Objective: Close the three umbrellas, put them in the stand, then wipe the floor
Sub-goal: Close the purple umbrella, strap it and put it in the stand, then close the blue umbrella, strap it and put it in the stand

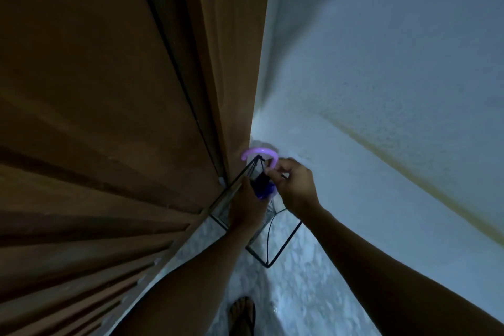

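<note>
A closed purple umbrella [264,188] with a curved lilac handle [257,152] stands upright inside a black wire umbrella stand [283,245] in the corner. My right hand [293,185] pinches the umbrella just below the handle's hook. My left hand [246,206] reaches into the stand and wraps around the folded purple fabric lower down. The rest of the umbrella's shaft is hidden behind my hands. No other umbrella shows.
A brown wooden door [109,117] fills the left side, a pale wall [381,90] the right. The stand sits on a mottled white floor [300,294]. My foot in a dark sandal [242,314] is at the bottom edge.
</note>
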